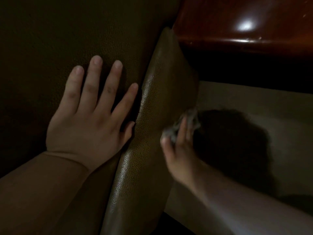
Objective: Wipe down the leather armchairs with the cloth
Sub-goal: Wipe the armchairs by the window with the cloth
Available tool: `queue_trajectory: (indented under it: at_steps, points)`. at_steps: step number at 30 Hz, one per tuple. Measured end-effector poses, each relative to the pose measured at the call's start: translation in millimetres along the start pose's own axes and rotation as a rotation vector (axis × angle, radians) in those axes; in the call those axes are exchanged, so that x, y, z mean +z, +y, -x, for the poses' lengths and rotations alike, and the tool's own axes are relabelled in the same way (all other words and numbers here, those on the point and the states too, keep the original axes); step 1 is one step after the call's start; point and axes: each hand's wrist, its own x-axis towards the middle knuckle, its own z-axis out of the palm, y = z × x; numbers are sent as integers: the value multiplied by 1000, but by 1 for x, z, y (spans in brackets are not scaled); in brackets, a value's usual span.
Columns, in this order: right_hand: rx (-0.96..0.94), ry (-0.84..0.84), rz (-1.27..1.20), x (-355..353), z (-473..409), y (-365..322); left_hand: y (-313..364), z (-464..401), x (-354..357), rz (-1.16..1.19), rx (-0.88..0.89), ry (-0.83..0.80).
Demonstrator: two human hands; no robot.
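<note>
1. Two hands at work, both close in. The left hand [88, 119] lies flat w/ fingers spread and straight on the dark leather [50, 39] of the armchair; it grips nothing, just presses. My guess: it steadies the person leaning in, or holds the padding still.

2. Just right of that hand's thumb and forefinger rises a padded leather ridge [152, 124], prob. an arm or cushion edge, pebbled and catching some shine. It runs between the two hands.

3. On the far side of the ridge, the right hand [177, 146] is blurred, so mid-stroke as I judge it. Fingers curl round a bunched grey cloth [184, 124], which sticks out above the fingertips and touches the ridge's right flank. Bunching it that way likely gives a firm pad to rub w/. Exactly how tight the grip is, can't tell thru the blur.

4. Right of and beyond that hand: a pale surface [254, 102], floor or wall, can't say which, w/ a dark shadow on it beside the cloth.

5. Farthest, up past the right hand: polished reddish wood [245, 22] w/ a bright glare spot, prob. a table or side unit next to the chair.

6. Room is dim; the wipe looks to be on the ridge's side, and I can't see how much leather is done.
</note>
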Motion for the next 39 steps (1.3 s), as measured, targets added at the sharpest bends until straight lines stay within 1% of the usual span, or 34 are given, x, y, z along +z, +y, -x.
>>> queue_trajectory:
  at_steps: [1,2,3,4,5,6,7,8,10,11,12,14,15,16,17,18,19,20,22,23,24,25,27,28,29,30,31,32,34,35,36,37,38,39]
  points:
    - [-14,92,-27,-7,-27,1,0,0,0,-4,4,-9]
    - [51,181,-82,-17,-63,0,-1,-1,0,-10,9,-24]
    - [187,255,-154,-25,-93,-6,-2,-1,-1,-7,16,-41]
    - [292,303,-177,-25,-108,-10,-1,-2,-2,4,19,-55]
    - [306,335,-183,-19,-108,-14,-1,-3,-2,5,18,-60]
    - [239,337,-149,-9,-94,-18,0,-4,-2,-8,15,-55]
    - [163,295,-99,5,-62,-22,0,-5,-3,-15,15,-54]
    - [83,211,-67,19,-19,-31,0,-5,-6,-18,15,-63]
    - [-45,-59,67,35,54,-40,2,-6,-9,-15,5,-73]
    - [-73,-142,139,37,66,-39,2,-6,-12,-7,-1,-75]
    - [-114,-162,193,31,62,-40,2,-6,-13,-1,-3,-74]
    - [-269,-4,242,14,20,-42,3,-8,-15,4,-5,-67]
    - [-279,94,218,5,-8,-46,4,-6,-16,0,-12,-70]
    - [-226,153,152,-1,-30,-49,6,-4,-16,-14,-24,-75]
    - [-147,174,82,-1,-40,-50,7,-3,-17,-29,-32,-74]
    - [-97,175,34,8,-33,-49,8,-3,-18,-40,-33,-74]
    - [-91,186,39,24,-8,-47,9,-3,-21,-43,-37,-77]
    - [-118,162,82,41,32,-47,10,-4,-25,-46,-43,-81]
    - [-189,11,152,81,124,-32,15,1,-34,-39,-54,-99]
    - [-177,-84,192,91,158,-23,20,10,-37,-21,-51,-121]
    - [-149,-132,241,97,171,-13,28,25,-40,-9,-28,-156]
    - [-120,-128,226,93,164,-9,36,44,-40,-10,7,-195]
    - [-100,18,136,78,110,-9,51,77,-40,-35,63,-258]
    - [-52,102,79,63,75,-14,56,85,-37,-58,56,-281]
    - [-7,129,23,47,47,-18,59,88,-33,-90,41,-282]
    - [30,124,17,40,34,-16,60,86,-30,-120,31,-284]
    - [-6,115,67,41,36,-11,60,83,-30,-135,24,-283]
    - [-117,129,145,52,53,-4,60,80,-27,-132,26,-270]
    - [-332,50,301,83,123,17,59,80,-21,-131,40,-252]
    - [-299,-84,266,89,156,24,58,81,-21,-131,38,-254]
    - [-205,-213,232,89,169,30,58,82,-21,-124,35,-252]
    - [-115,-235,192,83,158,37,58,83,-20,-113,34,-243]
    - [-75,-151,203,74,135,43,58,83,-19,-102,35,-237]
    - [-88,-29,211,65,104,47,58,83,-18,-89,41,-234]
